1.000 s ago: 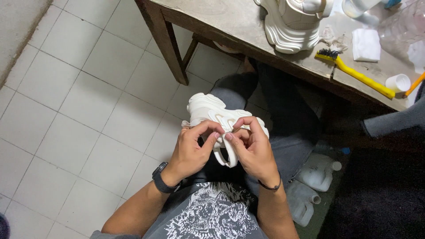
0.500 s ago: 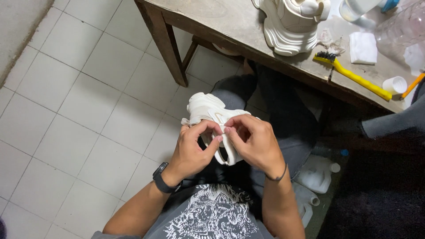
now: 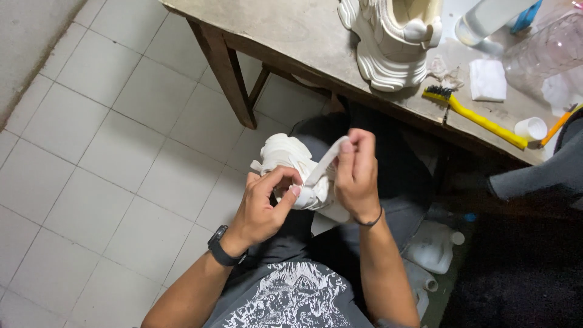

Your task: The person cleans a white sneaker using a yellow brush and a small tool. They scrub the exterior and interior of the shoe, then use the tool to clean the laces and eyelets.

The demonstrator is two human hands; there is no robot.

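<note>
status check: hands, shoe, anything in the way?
Left hand grips white shoe on lap. Right hand pinches white lace, pulled up taut. Nothing between hands; second shoe and yellow brush apart on the table.

White plastic jugs (image 3: 432,250) stand on the floor under the table (image 3: 291,36).

Matt white shoe (image 3: 291,167), worn wooden table (image 3: 291,36)

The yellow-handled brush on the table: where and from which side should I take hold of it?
Grip the yellow-handled brush at mid-handle, coming from above. The handle lies flat on the table, long and bare, running diagonally; the dark bristles sit at its upper-left end close to the white shoe, and a small white cup crowds the other end.
</note>
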